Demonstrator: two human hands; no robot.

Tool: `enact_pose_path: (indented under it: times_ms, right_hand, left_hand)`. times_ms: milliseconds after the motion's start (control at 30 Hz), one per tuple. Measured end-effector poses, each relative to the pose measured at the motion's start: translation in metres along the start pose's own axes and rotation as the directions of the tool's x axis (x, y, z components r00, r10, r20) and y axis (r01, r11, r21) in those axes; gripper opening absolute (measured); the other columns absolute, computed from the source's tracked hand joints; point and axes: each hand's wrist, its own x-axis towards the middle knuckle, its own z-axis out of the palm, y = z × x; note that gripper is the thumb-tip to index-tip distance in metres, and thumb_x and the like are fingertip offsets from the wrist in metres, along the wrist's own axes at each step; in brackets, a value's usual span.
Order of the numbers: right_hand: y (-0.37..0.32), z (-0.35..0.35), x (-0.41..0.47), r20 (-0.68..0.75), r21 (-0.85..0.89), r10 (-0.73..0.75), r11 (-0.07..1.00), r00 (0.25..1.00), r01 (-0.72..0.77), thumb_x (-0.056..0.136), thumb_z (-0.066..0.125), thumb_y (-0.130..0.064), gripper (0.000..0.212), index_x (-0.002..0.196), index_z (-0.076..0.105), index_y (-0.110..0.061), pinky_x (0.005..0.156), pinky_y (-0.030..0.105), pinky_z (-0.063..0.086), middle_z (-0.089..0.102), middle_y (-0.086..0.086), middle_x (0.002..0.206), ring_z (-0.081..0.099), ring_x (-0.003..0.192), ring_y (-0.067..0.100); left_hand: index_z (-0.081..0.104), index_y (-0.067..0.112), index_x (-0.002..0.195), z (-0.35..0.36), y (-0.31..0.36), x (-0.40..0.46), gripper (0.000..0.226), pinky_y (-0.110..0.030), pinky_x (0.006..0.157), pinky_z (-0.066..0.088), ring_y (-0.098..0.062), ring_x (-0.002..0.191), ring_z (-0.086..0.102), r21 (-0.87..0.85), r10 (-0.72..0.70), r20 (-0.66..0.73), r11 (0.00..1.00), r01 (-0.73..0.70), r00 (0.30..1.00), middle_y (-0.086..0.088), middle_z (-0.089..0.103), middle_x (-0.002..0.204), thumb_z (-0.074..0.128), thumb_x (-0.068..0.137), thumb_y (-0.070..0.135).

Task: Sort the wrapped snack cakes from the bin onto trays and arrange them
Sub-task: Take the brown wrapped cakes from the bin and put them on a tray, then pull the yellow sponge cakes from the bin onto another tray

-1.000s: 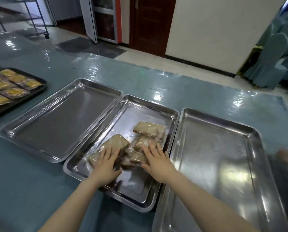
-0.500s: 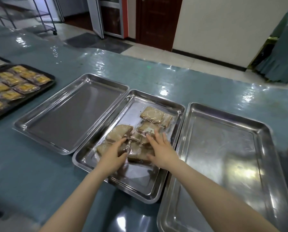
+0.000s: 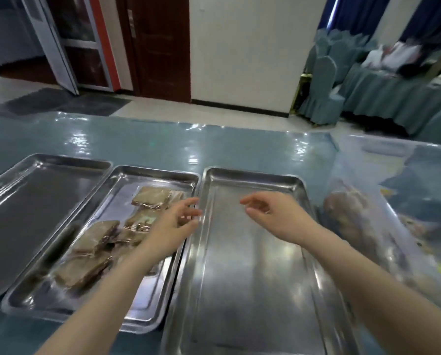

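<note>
So far only a handful of wrapped snack cakes [image 3: 96, 242] lie loosely heaped in the middle tray [image 3: 30, 302]; the right tray [image 3: 255, 290] holds none. Both hands, left hand [image 3: 174, 221] and right hand [image 3: 270, 215], hover relaxed, holding nothing. The clear bin [image 3: 393, 213] (blurred) apparently holds plenty more.

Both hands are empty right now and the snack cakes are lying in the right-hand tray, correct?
Not quite. The head view shows the snack cakes in the middle tray; the right-hand tray holds none. Both the left hand and right hand are indeed empty.
</note>
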Motion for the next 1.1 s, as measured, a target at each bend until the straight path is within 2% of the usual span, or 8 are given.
enact_pose_path:
  times_ms: [167, 333, 567, 767, 900, 967, 1033, 1100]
  right_hand:
    - [0.054, -0.089, -0.049, -0.125, 0.090, 0.042, 0.995, 0.991, -0.030, 0.088, 0.066, -0.017, 0.018, 0.101, 0.068, -0.028, 0.081, 0.016, 0.049, 0.071, -0.012, 0.092, 0.065, 0.085, 0.003]
    - [0.120, -0.155, -0.091, -0.164, 0.169, 0.089, 0.984, 0.982, -0.061, 0.087, 0.066, -0.015, 0.023, 0.096, 0.065, -0.035, 0.080, 0.016, 0.049, 0.071, -0.012, 0.090, 0.065, 0.086, 0.000]
    - [0.214, -0.207, -0.114, -0.085, 0.154, 0.110, 0.983, 0.990, -0.096, 0.085, 0.069, -0.013, 0.021, 0.105, 0.069, -0.020, 0.083, 0.016, 0.050, 0.070, -0.006, 0.098, 0.065, 0.089, 0.001]
    - [0.292, -0.218, -0.112, 0.116, -0.181, 0.141, 0.976, 0.983, -0.119, 0.081, 0.071, -0.035, 0.039, 0.115, 0.053, -0.044, 0.077, 0.009, 0.043, 0.061, -0.016, 0.111, 0.057, 0.099, 0.000]
    - [0.328, -0.200, -0.108, 0.243, -0.341, 0.152, 0.938, 0.958, -0.062, 0.071, 0.077, -0.048, 0.093, 0.147, 0.024, -0.037, 0.109, 0.033, 0.031, 0.032, -0.005, 0.153, 0.034, 0.136, 0.016]
    - [0.334, -0.188, -0.105, 0.333, -0.446, 0.160, 0.895, 0.929, 0.006, 0.069, 0.077, -0.050, 0.108, 0.151, 0.008, -0.036, 0.113, 0.042, 0.027, 0.013, -0.001, 0.160, 0.023, 0.143, 0.024]
    - [0.334, -0.177, -0.100, 0.376, -0.506, 0.159, 0.860, 0.913, 0.058, 0.076, 0.074, -0.038, 0.102, 0.150, 0.003, -0.035, 0.104, 0.045, 0.041, 0.020, 0.004, 0.158, 0.038, 0.134, 0.028]
    - [0.329, -0.176, -0.095, 0.343, -0.501, 0.147, 0.864, 0.928, 0.049, 0.080, 0.063, -0.016, 0.090, 0.149, 0.008, -0.036, 0.079, 0.041, 0.055, 0.053, 0.005, 0.130, 0.060, 0.102, 0.024]
  left_hand:
    - [0.050, 0.022, 0.119, 0.078, 0.066, 0.029, 0.042, -0.042, 0.093, 0.046, -0.026, 0.096, 0.061, -0.048, 0.128, 0.090, 0.991, -0.124, 0.988, -0.011, 0.064, 0.107, 0.055, 0.088, -0.006]
    - [0.055, 0.035, 0.110, 0.161, 0.123, 0.049, 0.041, -0.028, 0.087, 0.051, -0.017, 0.094, 0.066, -0.075, 0.227, 0.106, 0.973, -0.219, 0.968, 0.004, 0.069, 0.102, 0.059, 0.088, 0.001]
    - [0.058, 0.037, 0.112, 0.253, 0.168, 0.074, 0.036, -0.035, 0.092, 0.050, -0.010, 0.098, 0.066, -0.060, 0.290, 0.136, 0.957, -0.284, 0.947, 0.011, 0.069, 0.103, 0.059, 0.088, 0.011]
    - [0.056, 0.045, 0.114, 0.304, 0.184, 0.086, 0.035, -0.024, 0.089, 0.049, 0.000, 0.104, 0.061, 0.019, 0.303, 0.168, 0.950, -0.310, 0.938, 0.021, 0.066, 0.105, 0.056, 0.085, 0.024]
    - [0.049, 0.046, 0.124, 0.326, 0.186, 0.093, 0.041, -0.025, 0.095, 0.043, 0.009, 0.112, 0.051, 0.205, 0.264, 0.239, 0.927, -0.315, 0.934, 0.029, 0.059, 0.116, 0.058, 0.089, 0.026]
    - [0.043, 0.045, 0.131, 0.335, 0.186, 0.094, 0.047, -0.027, 0.098, 0.041, 0.005, 0.114, 0.051, 0.344, 0.237, 0.277, 0.880, -0.327, 0.931, 0.028, 0.054, 0.125, 0.059, 0.088, 0.032]
    - [0.039, 0.040, 0.136, 0.343, 0.186, 0.093, 0.053, -0.025, 0.095, 0.039, -0.002, 0.117, 0.051, 0.466, 0.224, 0.297, 0.814, -0.346, 0.928, 0.021, 0.052, 0.132, 0.060, 0.088, 0.034]
    - [0.041, 0.033, 0.137, 0.348, 0.189, 0.094, 0.055, -0.018, 0.085, 0.037, -0.004, 0.110, 0.054, 0.515, 0.215, 0.246, 0.797, -0.316, 0.945, 0.012, 0.056, 0.128, 0.062, 0.086, 0.030]
